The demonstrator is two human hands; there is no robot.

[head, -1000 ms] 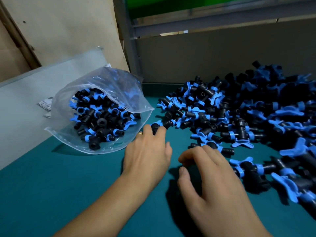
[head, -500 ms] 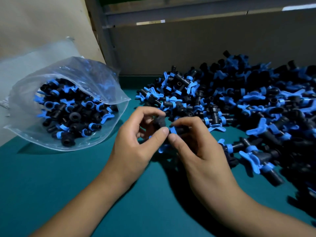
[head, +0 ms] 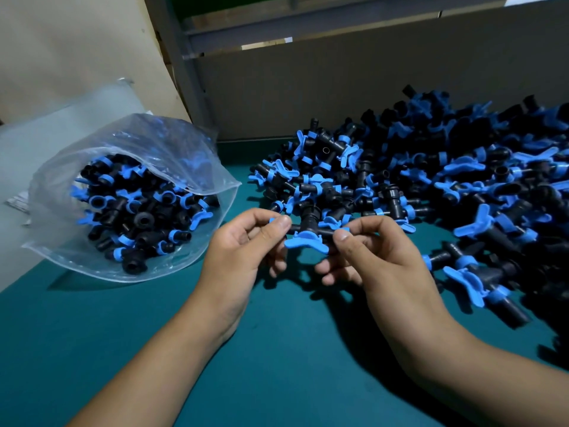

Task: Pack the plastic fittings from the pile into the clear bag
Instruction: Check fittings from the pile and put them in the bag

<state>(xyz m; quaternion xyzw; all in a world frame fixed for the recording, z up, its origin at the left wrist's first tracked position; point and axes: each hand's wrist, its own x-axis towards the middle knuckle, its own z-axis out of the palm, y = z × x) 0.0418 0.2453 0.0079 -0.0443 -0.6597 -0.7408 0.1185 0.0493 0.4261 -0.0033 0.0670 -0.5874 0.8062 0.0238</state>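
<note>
Fitting [head: 308, 231] is held up over the green table [head: 154, 349], black cross-shaped body with a blue wing handle facing the camera. Taking the fitting as reference: well to its left, clear bag [head: 191, 167] lies on its side on the table, mouth open toward the fitting, already loaded with black-and-blue fittings. Just left of the fitting, left hand [head: 243, 251] pinches its left stub between thumb and forefinger, other fingers curled under. Just right of it, right hand [head: 375, 257] pinches the right stub the same way, narrow grip. Behind and to the right of the fitting, the pile [head: 446, 186] of the same parts spreads across the table up to the grey back panel [head: 338, 87].
</note>
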